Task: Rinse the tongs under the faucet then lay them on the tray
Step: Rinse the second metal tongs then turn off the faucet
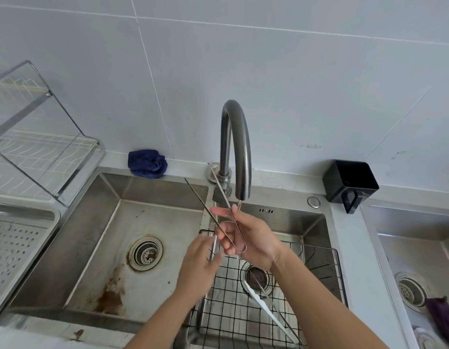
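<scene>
no legible txt, no labels or brands, no nos. or signs in view

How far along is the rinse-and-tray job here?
Done: the tongs are up, gripped in the right hand. In hand: rinsing at the thin stream from the faucet, left hand open just below. Left: laying them on the perforated tray, far left.

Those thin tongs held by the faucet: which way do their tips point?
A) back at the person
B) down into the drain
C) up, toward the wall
C: the right hand grips the tongs at their looped end, tips spread upward beside the faucet.
</scene>
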